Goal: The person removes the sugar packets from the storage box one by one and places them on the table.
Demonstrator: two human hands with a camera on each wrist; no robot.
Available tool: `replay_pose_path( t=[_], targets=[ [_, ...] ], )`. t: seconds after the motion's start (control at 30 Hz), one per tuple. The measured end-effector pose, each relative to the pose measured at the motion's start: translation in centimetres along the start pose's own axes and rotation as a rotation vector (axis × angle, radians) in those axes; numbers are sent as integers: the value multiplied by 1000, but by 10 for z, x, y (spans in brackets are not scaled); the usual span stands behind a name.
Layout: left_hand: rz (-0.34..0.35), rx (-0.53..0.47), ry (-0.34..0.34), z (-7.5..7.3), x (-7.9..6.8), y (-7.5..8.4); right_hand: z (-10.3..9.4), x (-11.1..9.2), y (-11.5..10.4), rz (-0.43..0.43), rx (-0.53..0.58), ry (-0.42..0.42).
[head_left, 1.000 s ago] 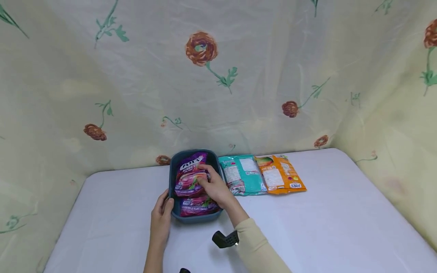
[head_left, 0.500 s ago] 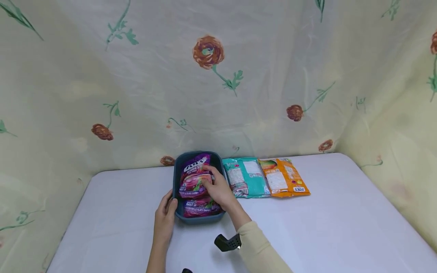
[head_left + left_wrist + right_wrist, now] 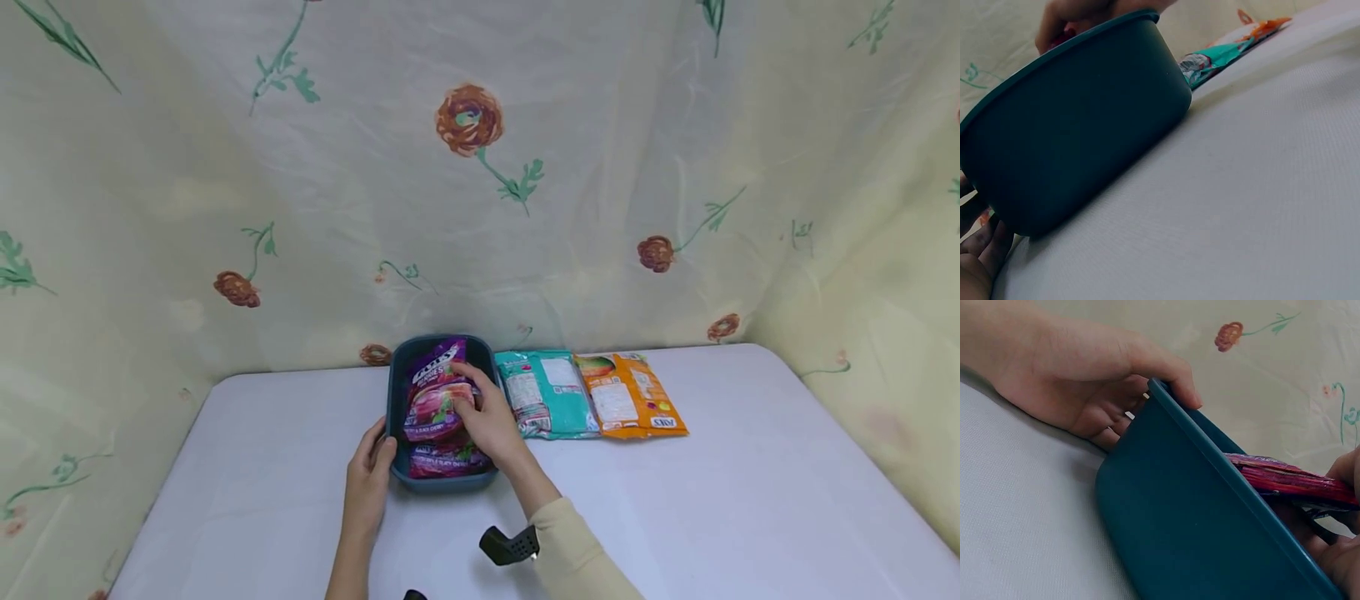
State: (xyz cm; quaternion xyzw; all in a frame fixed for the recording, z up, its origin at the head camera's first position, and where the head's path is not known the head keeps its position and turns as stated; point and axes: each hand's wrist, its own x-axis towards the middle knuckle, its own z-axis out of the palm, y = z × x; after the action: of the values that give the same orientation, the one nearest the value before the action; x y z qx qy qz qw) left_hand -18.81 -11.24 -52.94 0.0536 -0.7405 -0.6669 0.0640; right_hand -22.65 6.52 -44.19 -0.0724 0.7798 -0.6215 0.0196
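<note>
Two purple candy bags lie in a dark teal plastic tub (image 3: 392, 400) on the table. The upper candy bag (image 3: 435, 404) reads "Berries" and overlaps the lower candy bag (image 3: 446, 461). My right hand (image 3: 491, 421) holds the upper one by its right side; in the right wrist view its pink-purple edge (image 3: 1285, 477) rises above the tub's rim, with fingers partly hidden beneath it. At the tub's left side, my left hand (image 3: 367, 471) grips the wall, thumb (image 3: 1188, 390) over the rim and the other fingers along the outside.
Right of the tub lie a teal candy bag (image 3: 551, 396) and an orange candy bag (image 3: 633, 396), side by side, backs up. A flowered curtain (image 3: 555, 250) hangs behind the white table (image 3: 712, 500). A black wrist camera (image 3: 508, 546) sits below my right hand.
The scene has shifted a little right and down in the head view. Both hands keep their hold, and the upper purple bag has hardly moved in the tub.
</note>
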Motion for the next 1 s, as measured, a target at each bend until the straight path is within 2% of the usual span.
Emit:
replay_pose_path(
  t=[0.17, 0.37, 0.67, 0.9, 1.0],
  targets=[
    [-5, 13, 10, 0, 1, 0, 1, 7, 14, -13, 69, 10],
    [-7, 0, 4, 0, 1, 1, 1, 13, 31, 26, 111, 40],
    [-17, 10, 8, -1, 3, -2, -1, 9, 29, 84, 127, 40],
    [-16, 21, 22, 1, 5, -5, -8, 6, 24, 71, 226, -6],
    [-26, 17, 16, 1, 4, -5, -10, 5, 26, 67, 218, -13]
  ],
)
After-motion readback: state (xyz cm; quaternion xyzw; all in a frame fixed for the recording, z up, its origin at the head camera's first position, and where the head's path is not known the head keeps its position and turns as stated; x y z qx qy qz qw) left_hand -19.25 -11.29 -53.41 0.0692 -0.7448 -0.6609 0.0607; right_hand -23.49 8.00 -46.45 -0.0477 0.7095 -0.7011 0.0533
